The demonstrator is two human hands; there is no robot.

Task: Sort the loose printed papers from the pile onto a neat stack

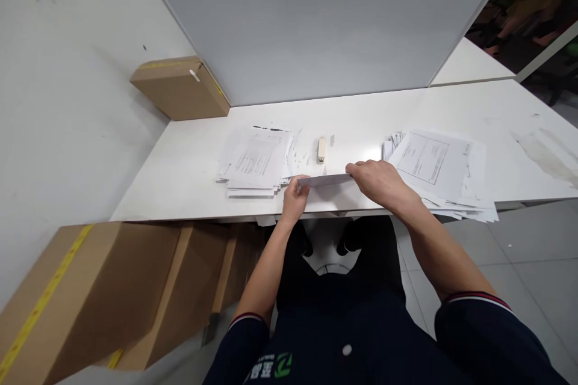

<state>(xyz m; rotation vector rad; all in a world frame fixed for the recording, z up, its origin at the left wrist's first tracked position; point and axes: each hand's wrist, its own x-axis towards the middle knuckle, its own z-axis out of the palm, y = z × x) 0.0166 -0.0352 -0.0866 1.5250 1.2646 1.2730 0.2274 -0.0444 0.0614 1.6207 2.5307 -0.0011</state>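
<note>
A thin set of white sheets (326,180) stands on edge on the white desk (180,174), held between both hands. My left hand (295,195) grips its left end with curled fingers. My right hand (378,181) is closed over its right end. A small cream stapler (321,150) lies just beyond the sheets. A messy pile of printed papers (257,159) sits to the left, and a wider pile of printed papers (440,165) lies to the right, partly under my right forearm.
A grey partition panel (316,24) rises behind the desk. A cardboard box (180,87) rests at the back left corner. Larger cardboard boxes (90,289) with yellow tape stand on the floor at the left. Smudges mark the desk at far right.
</note>
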